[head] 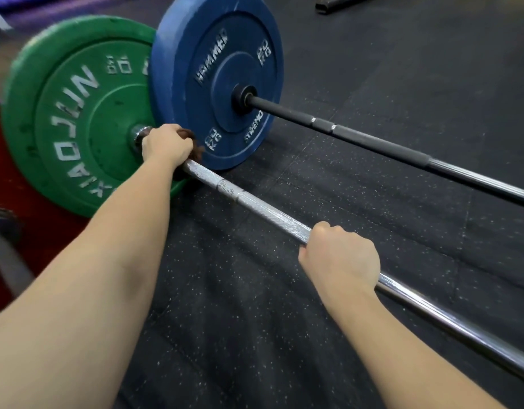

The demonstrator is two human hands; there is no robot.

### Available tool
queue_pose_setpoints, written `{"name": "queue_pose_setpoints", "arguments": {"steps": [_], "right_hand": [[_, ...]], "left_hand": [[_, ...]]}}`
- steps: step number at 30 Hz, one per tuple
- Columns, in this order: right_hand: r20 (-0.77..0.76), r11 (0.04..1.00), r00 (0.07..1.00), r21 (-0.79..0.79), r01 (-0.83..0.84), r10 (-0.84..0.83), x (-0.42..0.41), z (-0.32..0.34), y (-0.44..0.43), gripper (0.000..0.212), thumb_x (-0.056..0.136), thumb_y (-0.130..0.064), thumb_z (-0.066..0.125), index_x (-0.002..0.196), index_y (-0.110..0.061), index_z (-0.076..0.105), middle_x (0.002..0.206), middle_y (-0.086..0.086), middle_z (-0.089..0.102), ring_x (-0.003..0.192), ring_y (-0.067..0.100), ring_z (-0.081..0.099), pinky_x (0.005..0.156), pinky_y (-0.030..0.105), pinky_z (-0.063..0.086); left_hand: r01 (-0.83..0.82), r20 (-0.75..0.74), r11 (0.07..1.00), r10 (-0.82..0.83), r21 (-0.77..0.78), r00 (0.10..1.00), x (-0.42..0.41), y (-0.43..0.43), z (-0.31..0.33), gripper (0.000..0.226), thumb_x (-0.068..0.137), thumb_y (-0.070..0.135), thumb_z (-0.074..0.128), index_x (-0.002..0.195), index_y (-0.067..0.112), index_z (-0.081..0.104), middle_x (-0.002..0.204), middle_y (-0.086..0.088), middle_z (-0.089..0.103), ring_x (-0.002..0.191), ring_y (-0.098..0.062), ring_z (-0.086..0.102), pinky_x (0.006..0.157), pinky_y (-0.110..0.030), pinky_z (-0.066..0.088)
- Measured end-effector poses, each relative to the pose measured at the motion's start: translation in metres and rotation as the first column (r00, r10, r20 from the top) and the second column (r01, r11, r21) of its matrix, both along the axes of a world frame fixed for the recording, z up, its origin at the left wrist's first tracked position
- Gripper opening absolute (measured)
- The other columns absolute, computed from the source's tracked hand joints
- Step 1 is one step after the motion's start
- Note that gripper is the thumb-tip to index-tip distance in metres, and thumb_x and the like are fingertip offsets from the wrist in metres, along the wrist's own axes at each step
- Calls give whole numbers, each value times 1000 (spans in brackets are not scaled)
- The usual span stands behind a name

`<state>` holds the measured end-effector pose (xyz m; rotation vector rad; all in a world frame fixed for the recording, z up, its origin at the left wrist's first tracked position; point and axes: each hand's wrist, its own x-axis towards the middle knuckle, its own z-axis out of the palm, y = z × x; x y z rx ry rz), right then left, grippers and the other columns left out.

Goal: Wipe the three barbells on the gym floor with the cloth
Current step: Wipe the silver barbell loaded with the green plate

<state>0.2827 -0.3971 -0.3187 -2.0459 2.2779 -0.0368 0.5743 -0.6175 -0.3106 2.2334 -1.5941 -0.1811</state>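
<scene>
So my left hand (pixel 166 144) is curled over the brown cloth (pixel 199 151), which is bunched around the silver barbell (pixel 255 203) right up by its collar, just beside the green plate (pixel 74 113). Only a few bits of the cloth poke out past my knuckles on the far side, the rest is hidden under my palm. My right hand (pixel 340 258) is further down the same bar, bare, fingers wrapped over the top in an overhand grip. The bar runs diagonally from the green plate at upper left to the lower right edge, and it goes from rough knurling to smooth shiny steel right where my right hand sits.

Behind it lies the black barbell (pixel 373 144) with a blue plate (pixel 216 69) marked HAMMER and 20 KG. From my angle the blue plate overlaps the green one's right edge, and my left hand is close in front of its lower part, can't tell if they touch. The two bars lie roughly parallel, near each other but apart.

Everything's on the black speckled rubber floor (pixel 255 335), with a red patch (pixel 7 160) at the left by the green plate. At the far left edge there's a blurry dark bar end (pixel 4 231), too smeared to say more about it
</scene>
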Motion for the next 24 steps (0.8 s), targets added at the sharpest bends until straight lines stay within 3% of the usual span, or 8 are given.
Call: {"name": "queue_pose_setpoints", "arguments": {"steps": [3, 5, 7, 10, 13, 18, 21, 24], "right_hand": [[-13, 1000, 1000, 5, 9, -8, -1, -1, -1, 29, 100, -35, 53, 84, -15, 39, 73, 0, 56, 64, 28, 44, 54, 30, 29], [-26, 1000, 1000, 13, 10, -9, -1, -1, -1, 29, 100, -35, 52, 83, -15, 39, 65, 0, 46, 59, 25, 41, 49, 30, 22], [-26, 1000, 1000, 4, 2, -1, 0, 0, 0, 27, 100, -34, 53, 85, -16, 39, 67, -1, 49, 59, 25, 41, 48, 30, 19], [-3, 1000, 1000, -1, -2, 2, -1, -3, -1, 23, 100, -32, 53, 88, -17, 41, 80, -1, 62, 63, 27, 45, 50, 31, 22], [-12, 1000, 1000, 10, 17, -17, -2, -5, -3, 29, 100, -31, 53, 81, -16, 37, 62, -2, 41, 53, 23, 35, 48, 30, 19], [-16, 1000, 1000, 18, 6, -6, -1, -7, -3, 28, 99, -29, 54, 81, -16, 38, 60, -3, 35, 51, 22, 34, 47, 29, 18], [-4, 1000, 1000, 16, 12, -12, -2, -7, -4, 24, 99, -28, 54, 84, -16, 40, 61, -2, 36, 56, 25, 38, 50, 31, 20], [11, 1000, 1000, 9, -1, 1, -2, -6, -4, 21, 99, -28, 55, 88, -16, 42, 76, -1, 59, 64, 29, 45, 53, 32, 26]], "left_hand": [[72, 119, 985, -91, 154, 989, 3, -4, 10, 36, 88, 42, 55, 113, 22, 73, 119, -14, 71, 114, -40, 62, 97, -40, 46], [135, 102, 968, -159, 212, 982, 6, -1, 16, 41, 93, 50, 51, 114, 23, 73, 125, -11, 70, 118, -37, 61, 101, -40, 44], [196, 23, 948, -208, 250, 978, 10, 2, 18, 49, 85, 65, 51, 110, 29, 74, 123, -6, 71, 116, -33, 62, 106, -41, 45], [254, -82, 945, -242, 204, 967, 9, 7, 18, 63, 70, 86, 58, 102, 35, 76, 108, 3, 75, 105, -26, 66, 103, -41, 50], [295, -147, 946, -275, 136, 950, 3, 16, 15, 65, 67, 92, 60, 101, 39, 78, 103, 9, 76, 103, -20, 67, 100, -39, 52], [316, -246, 949, -309, -13, 919, -5, 34, 5, 53, 64, 85, 70, 97, 44, 77, 99, 19, 75, 102, -9, 68, 100, -36, 51], [370, -247, 926, -342, 76, 907, 0, 28, 11, 43, 67, 74, 79, 95, 43, 76, 97, 19, 75, 99, -7, 69, 92, -31, 53], [376, -214, 919, -346, 119, 913, 12, 14, 15, 40, 74, 65, 78, 106, 40, 77, 100, 15, 77, 101, -12, 70, 96, -32, 53]]}}
